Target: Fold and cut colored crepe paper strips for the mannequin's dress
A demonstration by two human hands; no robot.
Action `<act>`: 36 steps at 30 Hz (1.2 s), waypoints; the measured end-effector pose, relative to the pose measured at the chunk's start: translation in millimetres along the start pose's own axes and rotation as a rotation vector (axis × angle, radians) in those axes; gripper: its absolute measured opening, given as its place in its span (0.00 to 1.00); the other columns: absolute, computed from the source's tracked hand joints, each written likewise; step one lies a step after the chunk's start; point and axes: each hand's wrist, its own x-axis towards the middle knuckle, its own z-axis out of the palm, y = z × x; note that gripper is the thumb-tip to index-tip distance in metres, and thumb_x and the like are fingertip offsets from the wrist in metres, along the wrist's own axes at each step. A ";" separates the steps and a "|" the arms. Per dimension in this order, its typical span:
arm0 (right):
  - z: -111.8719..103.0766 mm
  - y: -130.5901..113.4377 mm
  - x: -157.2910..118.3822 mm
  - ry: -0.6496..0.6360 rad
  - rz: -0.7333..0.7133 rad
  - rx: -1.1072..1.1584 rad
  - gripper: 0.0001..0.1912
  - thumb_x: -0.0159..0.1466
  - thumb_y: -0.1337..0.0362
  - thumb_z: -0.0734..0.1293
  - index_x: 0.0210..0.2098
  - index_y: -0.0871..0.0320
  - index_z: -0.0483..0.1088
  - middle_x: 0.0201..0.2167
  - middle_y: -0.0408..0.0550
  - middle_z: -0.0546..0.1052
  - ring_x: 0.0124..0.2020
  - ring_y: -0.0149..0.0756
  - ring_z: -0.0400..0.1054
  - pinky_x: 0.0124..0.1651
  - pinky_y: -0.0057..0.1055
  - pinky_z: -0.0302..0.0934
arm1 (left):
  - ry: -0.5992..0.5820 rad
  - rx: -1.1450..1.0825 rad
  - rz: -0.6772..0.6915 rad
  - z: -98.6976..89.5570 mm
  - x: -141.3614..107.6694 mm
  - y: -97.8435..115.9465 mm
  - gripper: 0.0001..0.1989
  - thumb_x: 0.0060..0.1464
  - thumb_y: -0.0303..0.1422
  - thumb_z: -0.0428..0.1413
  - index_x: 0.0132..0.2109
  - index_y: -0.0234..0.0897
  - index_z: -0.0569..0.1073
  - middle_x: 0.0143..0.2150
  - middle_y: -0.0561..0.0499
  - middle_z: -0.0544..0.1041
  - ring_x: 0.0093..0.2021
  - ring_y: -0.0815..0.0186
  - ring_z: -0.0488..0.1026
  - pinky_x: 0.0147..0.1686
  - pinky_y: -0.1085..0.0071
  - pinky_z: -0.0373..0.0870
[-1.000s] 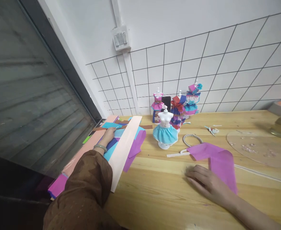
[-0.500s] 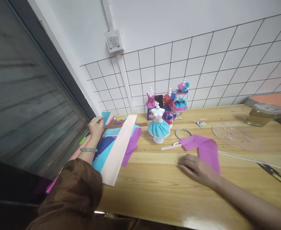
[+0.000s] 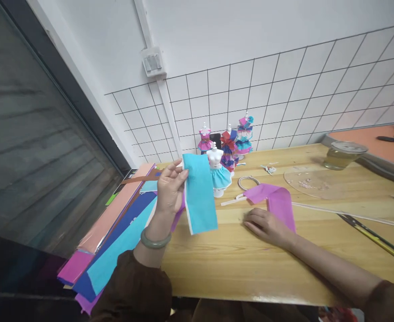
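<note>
My left hand (image 3: 171, 185), with a jade-green bangle on the wrist, pinches a turquoise cloth strip (image 3: 200, 194) by its upper left edge. The strip hangs above the table, and a white edge shows along its side. Behind it stands a small white dress form (image 3: 215, 157) in a turquoise gathered skirt, partly covered by the strip. My right hand (image 3: 264, 226) lies on the table with its fingers stretched out and close together, holding nothing. Beside it is a folded purple cloth strip (image 3: 280, 203).
Stacked cloth strips (image 3: 116, 219) lie at the left. Several dressed forms (image 3: 229, 145) stand by the wall grid. A tape ring (image 3: 248, 182), a clear disc (image 3: 307, 184) with small beads, scissors (image 3: 373, 237) and a jar (image 3: 343, 156) are on the right.
My left hand has come away from the stack, moving right with the turquoise strip in it. The pale pink strip no longer lies across the stack. My right hand stays on the table.
</note>
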 end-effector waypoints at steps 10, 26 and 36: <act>2.2 4.8 -5.1 -0.048 0.039 -0.016 0.12 0.64 0.62 0.59 0.35 0.57 0.73 0.34 0.53 0.76 0.37 0.39 0.70 0.40 0.37 0.65 | -0.004 -0.158 -0.339 21.6 -32.1 -76.1 0.20 0.40 0.29 0.63 0.44 0.37 0.70 0.38 0.50 0.75 0.35 0.70 0.73 0.34 0.75 0.69; 15.5 -39.8 42.0 -0.078 0.711 0.925 0.36 0.52 0.46 0.68 0.54 0.62 0.62 0.24 0.42 0.71 0.26 0.32 0.67 0.32 0.30 0.62 | 0.018 -0.166 -0.501 -5.3 -64.7 -103.9 0.21 0.42 0.28 0.61 0.46 0.36 0.68 0.42 0.45 0.75 0.39 0.66 0.74 0.38 0.70 0.69; 22.7 -25.5 29.2 -0.085 0.755 0.716 0.26 0.56 0.50 0.65 0.49 0.60 0.66 0.28 0.44 0.72 0.29 0.33 0.67 0.29 0.30 0.60 | -0.108 -0.033 -0.704 -35.8 -72.5 -102.1 0.12 0.46 0.32 0.61 0.38 0.32 0.70 0.38 0.43 0.76 0.37 0.64 0.75 0.46 0.59 0.70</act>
